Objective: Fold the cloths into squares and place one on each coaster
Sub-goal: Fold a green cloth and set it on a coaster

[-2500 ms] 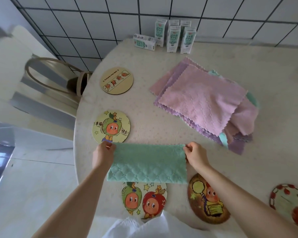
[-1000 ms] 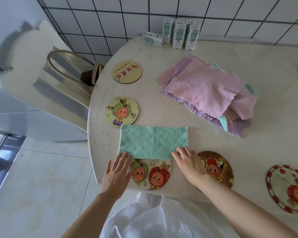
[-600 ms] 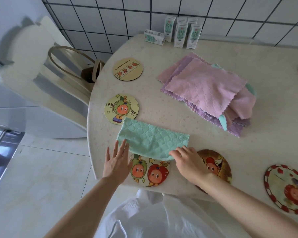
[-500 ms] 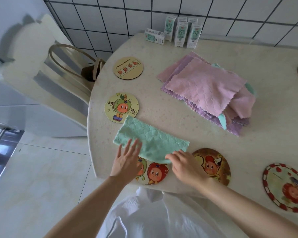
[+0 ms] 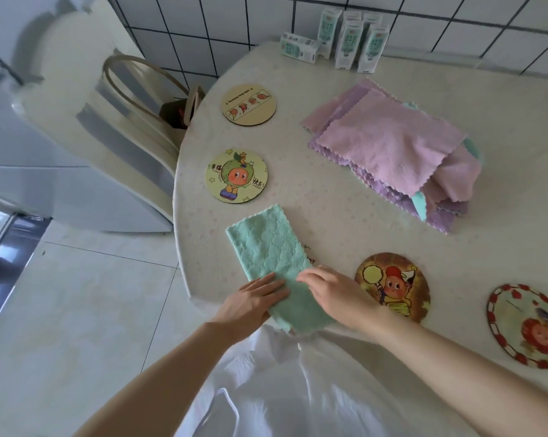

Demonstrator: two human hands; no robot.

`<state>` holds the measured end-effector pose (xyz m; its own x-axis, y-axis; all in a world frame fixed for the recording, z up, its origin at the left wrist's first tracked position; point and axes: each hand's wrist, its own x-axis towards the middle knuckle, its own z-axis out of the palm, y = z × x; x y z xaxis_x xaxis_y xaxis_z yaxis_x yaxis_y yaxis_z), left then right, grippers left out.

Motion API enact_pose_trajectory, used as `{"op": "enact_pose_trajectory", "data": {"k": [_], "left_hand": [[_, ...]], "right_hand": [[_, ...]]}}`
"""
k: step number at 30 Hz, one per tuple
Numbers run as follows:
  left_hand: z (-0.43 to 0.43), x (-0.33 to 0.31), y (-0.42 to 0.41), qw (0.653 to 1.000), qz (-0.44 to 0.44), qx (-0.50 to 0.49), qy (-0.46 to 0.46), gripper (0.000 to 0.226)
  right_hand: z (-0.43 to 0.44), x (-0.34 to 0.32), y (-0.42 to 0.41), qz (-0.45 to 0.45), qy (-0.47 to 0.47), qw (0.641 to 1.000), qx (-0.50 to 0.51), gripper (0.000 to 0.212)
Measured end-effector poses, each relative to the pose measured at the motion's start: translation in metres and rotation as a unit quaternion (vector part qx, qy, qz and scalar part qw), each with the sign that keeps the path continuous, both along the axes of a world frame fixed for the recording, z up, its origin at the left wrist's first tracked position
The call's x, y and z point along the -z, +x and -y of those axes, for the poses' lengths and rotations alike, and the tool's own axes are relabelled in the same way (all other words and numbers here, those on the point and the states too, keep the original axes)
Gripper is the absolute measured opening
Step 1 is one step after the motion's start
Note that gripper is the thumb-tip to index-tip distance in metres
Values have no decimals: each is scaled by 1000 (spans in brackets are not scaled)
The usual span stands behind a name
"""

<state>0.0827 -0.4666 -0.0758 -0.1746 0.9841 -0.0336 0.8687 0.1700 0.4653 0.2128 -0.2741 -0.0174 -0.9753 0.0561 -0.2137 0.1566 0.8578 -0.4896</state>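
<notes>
A green cloth [image 5: 268,247], folded into a long strip, lies on the table running away from me and hides most of a coaster under it. My left hand [image 5: 250,302] and my right hand [image 5: 332,294] both hold the strip's near end at the table's front edge. Round picture coasters lie about: one with a green-hatted figure [image 5: 236,175], a tan one [image 5: 249,104], a brown one [image 5: 392,287] and a red-rimmed one [image 5: 526,326]. A pile of pink and purple cloths [image 5: 389,146] sits at the back.
Several small drink cartons [image 5: 345,39] stand against the tiled wall at the table's [image 5: 345,222] far side. A cream chair [image 5: 86,99] with a bag on it stands left of the table. My white garment is below the table's edge.
The green strip lay crosswise in front of me. Both hands have turned it a quarter turn, so it now runs lengthwise away from me and covers the near coaster.
</notes>
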Motion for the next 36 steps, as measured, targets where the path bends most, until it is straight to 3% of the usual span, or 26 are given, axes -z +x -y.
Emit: {"op": "enact_pose_trajectory", "data": {"k": [3,8,10,13,17,21,23,25,30,36], "left_hand": [[15,-3,-6,1000,1,19,7,48],[23,-11,-8,997,56,-45,7,45],[24,-13,-9,989,102,-104,9,45],[18,-17,-10,971,163,-173,5,47],[5,-23,-19,911,270,-301,-78,21],[-10,-24,-33,806,393,-436,-75,27],[-18,-21,-39,754,452,-475,-38,29],[-24,-21,-45,716,485,-502,-19,29],[-32,-12,-50,665,505,-548,-48,22],[-33,-7,-51,651,499,-570,-51,23]], "right_hand": [[-3,7,-8,56,62,994,-73,62],[-17,35,-7,33,111,980,-162,83],[-21,38,-5,21,110,980,-164,84],[-26,33,-11,-7,87,986,-141,66],[-30,29,-27,62,-60,995,-46,31],[-34,31,-49,124,-155,971,137,39],[-36,29,-62,98,-166,968,160,28],[-37,28,-73,95,-161,969,160,30],[-39,39,-87,121,-125,968,179,42],[-40,46,-93,131,-107,968,188,42]]}}
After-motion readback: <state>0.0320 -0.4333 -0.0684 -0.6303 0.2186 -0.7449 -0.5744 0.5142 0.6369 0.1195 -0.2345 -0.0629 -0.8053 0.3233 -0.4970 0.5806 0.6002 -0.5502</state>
